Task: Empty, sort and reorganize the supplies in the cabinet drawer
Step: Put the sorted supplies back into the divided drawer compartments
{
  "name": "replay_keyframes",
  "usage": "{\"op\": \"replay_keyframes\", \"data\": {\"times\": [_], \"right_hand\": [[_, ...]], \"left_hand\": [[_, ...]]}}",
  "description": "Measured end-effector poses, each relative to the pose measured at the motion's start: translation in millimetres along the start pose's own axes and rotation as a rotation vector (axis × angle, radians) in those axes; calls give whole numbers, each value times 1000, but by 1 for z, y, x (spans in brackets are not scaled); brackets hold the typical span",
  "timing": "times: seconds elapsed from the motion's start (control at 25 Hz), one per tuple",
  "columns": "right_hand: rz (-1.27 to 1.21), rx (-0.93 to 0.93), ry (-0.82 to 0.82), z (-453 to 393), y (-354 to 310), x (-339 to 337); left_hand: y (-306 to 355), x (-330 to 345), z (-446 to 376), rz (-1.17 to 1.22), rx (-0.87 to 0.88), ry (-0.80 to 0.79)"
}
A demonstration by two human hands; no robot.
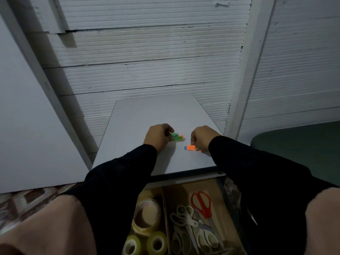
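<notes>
Below, three tape rolls (147,220), four scissors (195,218)

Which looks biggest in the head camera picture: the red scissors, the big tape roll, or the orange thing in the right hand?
1. big tape roll
2. red scissors, looking nearly as big
3. orange thing held by the right hand, smallest

The drawer items sit nearer the camera, so real sizes are unsure.

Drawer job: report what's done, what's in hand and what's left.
Done: a few small green and orange pieces lie on the cabinet top. In hand: left hand holds those; right hand grips an orange piece. Left: tape rolls and scissors remain in the drawer.
</notes>
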State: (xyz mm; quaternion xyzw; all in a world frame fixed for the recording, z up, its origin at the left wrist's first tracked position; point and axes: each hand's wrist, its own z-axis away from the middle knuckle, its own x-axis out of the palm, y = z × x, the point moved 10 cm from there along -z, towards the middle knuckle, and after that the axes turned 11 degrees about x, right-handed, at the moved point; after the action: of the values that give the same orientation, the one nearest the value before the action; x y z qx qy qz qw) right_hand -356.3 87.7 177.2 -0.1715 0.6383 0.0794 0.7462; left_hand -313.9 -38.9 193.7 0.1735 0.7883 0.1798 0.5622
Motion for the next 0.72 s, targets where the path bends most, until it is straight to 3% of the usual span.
{"op": "replay_keyframes", "data": {"times": [0.2, 0.4, 0.72], "right_hand": [[-60, -44, 66, 8, -2, -7], [-153, -26, 201, 14, 12, -17], [-394, 73, 198, 14, 31, -23]], "left_hand": [[11, 17, 6, -231, 144, -196], [21, 25, 6, -265, 174, -213], [-13, -1, 3, 138, -96, -42]]}}
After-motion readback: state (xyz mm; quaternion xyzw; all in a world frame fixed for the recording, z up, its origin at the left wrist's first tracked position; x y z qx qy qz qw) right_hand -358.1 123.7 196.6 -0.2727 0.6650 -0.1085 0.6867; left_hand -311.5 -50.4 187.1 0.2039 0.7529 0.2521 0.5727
